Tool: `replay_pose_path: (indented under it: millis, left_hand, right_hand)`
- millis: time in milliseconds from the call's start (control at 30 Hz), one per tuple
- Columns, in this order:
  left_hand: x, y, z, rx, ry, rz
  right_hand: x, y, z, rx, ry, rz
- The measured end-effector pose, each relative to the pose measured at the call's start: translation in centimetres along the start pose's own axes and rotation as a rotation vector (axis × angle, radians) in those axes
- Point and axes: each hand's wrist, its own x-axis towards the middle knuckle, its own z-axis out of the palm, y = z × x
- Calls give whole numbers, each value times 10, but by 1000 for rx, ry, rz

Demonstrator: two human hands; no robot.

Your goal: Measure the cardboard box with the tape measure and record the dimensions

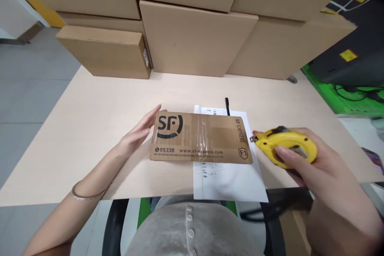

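A small brown SF Express cardboard box lies flat on the light wooden table, resting partly on a white printed sheet. My left hand is open, its fingers stretched flat against the box's left end. My right hand is closed around a yellow tape measure, held just right of the box with the metal tip pointing toward it. A black pen lies behind the box on the paper.
Several large brown cartons are stacked along the table's far edge, one smaller carton at the back left. A black machine and green mat stand to the right. Grey floor lies left.
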Motion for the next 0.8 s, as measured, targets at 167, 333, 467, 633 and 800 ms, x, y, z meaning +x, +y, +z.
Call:
replay_pose_path:
  millis: [167,333,467,633,800]
  left_hand:
    - [-10,6,-8,176,-69,-19]
    - [-14,18,21,393,-26,287]
    - [-18,21,69,624,-24,527]
    - [-30,5,101,705,-103,510]
    - [-39,-5,90,638,-37,507]
  right_hand:
    - [-4,-2,8,121,-70,183]
    - [64,-19,21,311,42,-47]
    - [127,-24,34,448,-190,-122]
    - [150,-22,56,409,-339,-115]
    - [140,-29,59,297,-370,-134]
